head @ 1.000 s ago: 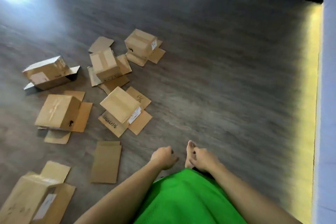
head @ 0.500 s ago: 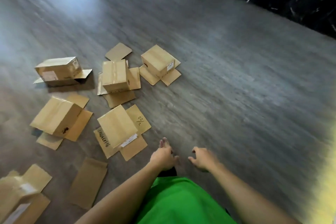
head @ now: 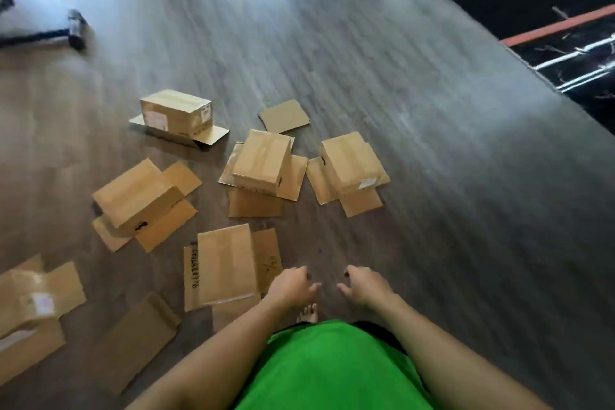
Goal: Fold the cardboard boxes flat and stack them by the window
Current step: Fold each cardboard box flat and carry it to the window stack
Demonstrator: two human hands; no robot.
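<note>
Cardboard boxes lie scattered on the floor (head: pixel 416 150), none flattened yet by the look of it, all bottom-up with flaps splayed out. Nearest box (head: pixel 226 268) sits just left of and ahead of the left hand (head: pixel 290 286), not touched; others further off: middle box (head: pixel 261 161), right box (head: pixel 351 163), left box (head: pixel 136 195), far box (head: pixel 174 113), one more at the left edge (head: pixel 30 306), plus loose flat pieces (head: pixel 284 115). Judged: light, empty, stiff corrugated panels that give only at the creases; surface dry, not slippery; corners crush easily. Best hold is likely on two opposite side walls near the edges, then push diagonal corners together to collapse; taped seams may resist. Left hand grip loosely curled, holding nothing; right hand (head: pixel 366 286) grip likewise loose, thumb out, empty, both over bare floor. No window stack visible. Versus half a second ago: view has swung right and up, boxes now sit more central, dark furniture leg (head: pixel 75 28) has come into view top left, hands spread slightly further apart, a bare foot (head: pixel 307 313) shows below them.
</note>
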